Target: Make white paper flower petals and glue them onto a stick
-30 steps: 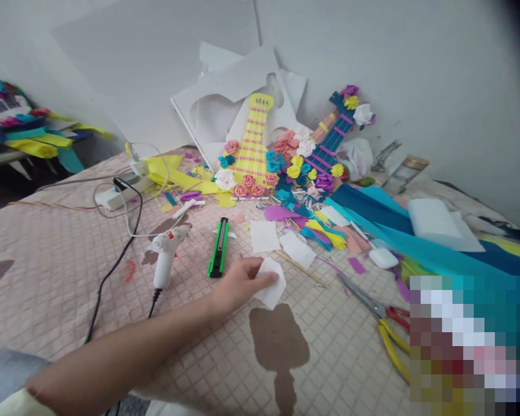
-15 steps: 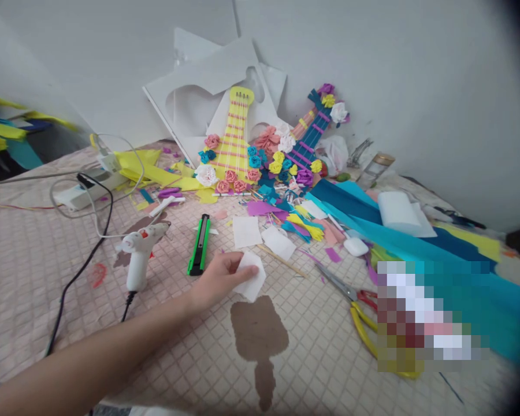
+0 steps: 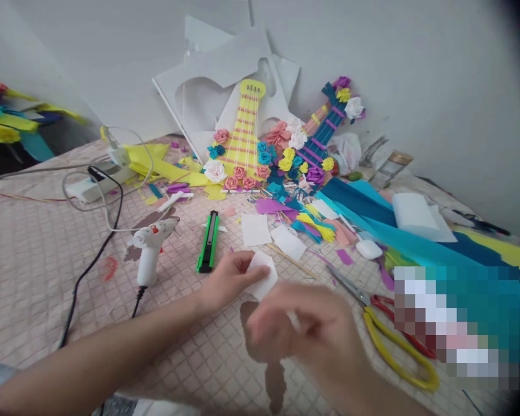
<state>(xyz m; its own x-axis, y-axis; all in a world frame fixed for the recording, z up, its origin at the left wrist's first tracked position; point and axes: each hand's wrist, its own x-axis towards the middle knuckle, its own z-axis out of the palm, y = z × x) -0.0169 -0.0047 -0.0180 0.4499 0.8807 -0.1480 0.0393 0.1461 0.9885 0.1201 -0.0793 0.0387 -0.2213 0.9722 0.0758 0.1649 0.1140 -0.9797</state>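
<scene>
Pinched between the thumb and fingers of my left hand (image 3: 231,277) is a small white paper piece (image 3: 262,273), held just above the quilted cloth. My right hand (image 3: 312,329) is close in front of it, its fingers bent inward and smeared by motion. I cannot make out whether anything is in them. Behind the held piece lie a white paper square (image 3: 256,230), another white piece (image 3: 288,241) and a thin wooden stick (image 3: 295,263). A green box cutter (image 3: 208,242) rests to the left of them. Scissors with yellow and red handles (image 3: 401,352) lie right of my right hand.
A white glue gun (image 3: 148,254) with its cord stands at left, near a power strip (image 3: 97,180). Decorated yellow (image 3: 247,136) and blue (image 3: 323,138) paper guitars lean at the back. Paper scraps (image 3: 277,207), teal crepe paper (image 3: 416,242) and a jar (image 3: 394,167) lie rightward.
My right hand has come into view from the lower right, up close to the paper. The left hand still holds the white piece. The whole view has shifted slightly.
</scene>
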